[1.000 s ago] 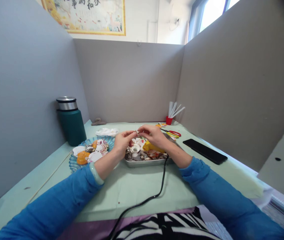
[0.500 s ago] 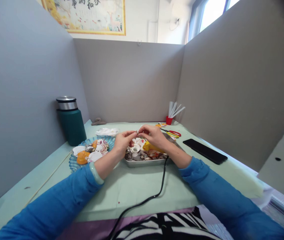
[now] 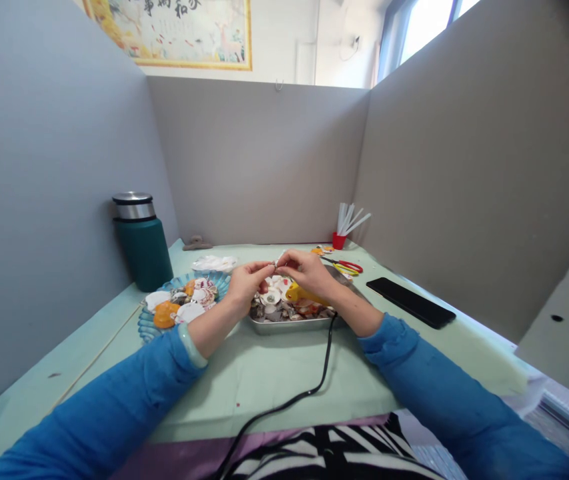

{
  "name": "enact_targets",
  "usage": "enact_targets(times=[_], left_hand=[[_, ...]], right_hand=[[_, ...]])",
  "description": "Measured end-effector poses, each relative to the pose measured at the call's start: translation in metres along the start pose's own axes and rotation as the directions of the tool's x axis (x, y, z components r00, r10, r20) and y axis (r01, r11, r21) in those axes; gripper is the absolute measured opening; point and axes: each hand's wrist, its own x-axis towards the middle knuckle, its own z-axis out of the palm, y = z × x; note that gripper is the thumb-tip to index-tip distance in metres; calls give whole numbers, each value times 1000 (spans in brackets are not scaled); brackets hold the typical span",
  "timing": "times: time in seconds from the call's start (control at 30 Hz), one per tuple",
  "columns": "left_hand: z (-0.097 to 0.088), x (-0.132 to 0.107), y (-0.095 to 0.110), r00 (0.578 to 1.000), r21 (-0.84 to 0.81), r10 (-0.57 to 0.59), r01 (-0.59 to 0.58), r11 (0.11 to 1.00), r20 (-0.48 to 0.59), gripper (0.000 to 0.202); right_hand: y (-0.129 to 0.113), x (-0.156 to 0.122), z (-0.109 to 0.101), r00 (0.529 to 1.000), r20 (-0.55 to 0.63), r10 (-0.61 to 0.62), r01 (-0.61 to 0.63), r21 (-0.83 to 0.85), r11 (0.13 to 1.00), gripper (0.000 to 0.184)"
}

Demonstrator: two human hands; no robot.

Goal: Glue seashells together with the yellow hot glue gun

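Above a metal tray [image 3: 284,327] full of shells, my two hands meet fingertip to fingertip. My left hand [image 3: 247,285] is closed in a pinch, and my right hand [image 3: 307,272] pinches from the other side. Between the fingertips sits something tiny, too small to name. Under my right hand lies a yellow hot glue gun [image 3: 301,293], partly hidden by the wrist, with a black cord [image 3: 309,393] running towards me. Left of my left hand stands a blue scalloped dish [image 3: 145,331] holding white, patterned and orange shells [image 3: 167,314].
A green bottle [image 3: 144,250] stands at the left wall. White shells [image 3: 215,263] lie behind the dish. At the back right are a red cup [image 3: 338,241] of glue sticks and red-and-yellow-handled scissors [image 3: 349,268]. A black phone [image 3: 410,301] lies right.
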Motion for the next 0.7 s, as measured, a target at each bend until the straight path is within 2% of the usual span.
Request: enact_targets(times=[0.37,0.6,0.7], left_hand=[[-1,2,-3,1000,9,-6,6,1000,13,35],[-3,4,-2,999,-97,-29,27,995,-20,40],[-4,5,-2,999,-106,-30,28,994,-18,40]], right_hand=[[-2,-1,-1,1000,6,-15,15,-29,999,12],[2,-1,1,999,-32,-21,20,-15,1000,21],[4,-2,2,999,-48,7,-11,-82,997,15]])
